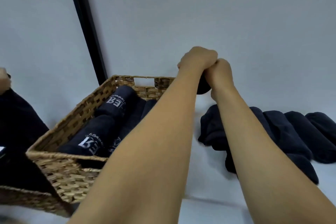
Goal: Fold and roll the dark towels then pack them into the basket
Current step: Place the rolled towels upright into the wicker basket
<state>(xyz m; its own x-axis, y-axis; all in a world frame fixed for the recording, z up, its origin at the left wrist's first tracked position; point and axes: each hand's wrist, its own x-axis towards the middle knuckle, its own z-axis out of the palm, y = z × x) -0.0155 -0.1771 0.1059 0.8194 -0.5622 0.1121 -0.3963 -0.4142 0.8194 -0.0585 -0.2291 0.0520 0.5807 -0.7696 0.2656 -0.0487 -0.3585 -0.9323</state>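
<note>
- The wicker basket (69, 174) sits nearest, at the left on the white surface (209, 178). Its woven wall looks stiff enough to be packed against.
- Inside it lie packed rolls (101, 129), dark towels with white lettering, side by side along its length. There seems to be room left on the side near the arms, though the left forearm hides much of it.
- To the right, several loose dark towels (291, 132) lie in a row on the white surface, apart from the basket. They look soft, light and limp, so each will sag unless taken by an edge or supported across its width.
- Farther out, beyond the basket's far corner, a held roll (203, 88) shows as a dark end below the wrists, lifted off the surface.
- A roll like this would likely spring open if released, so it is best held round the middle with the free edge trapped.
- The left hand (199, 59) is curled over the top of the roll, knuckles towards the camera.
- The right hand (222, 72) presses against the left one and wraps the roll, thumb underneath. The fingertips of both are hidden.
</note>
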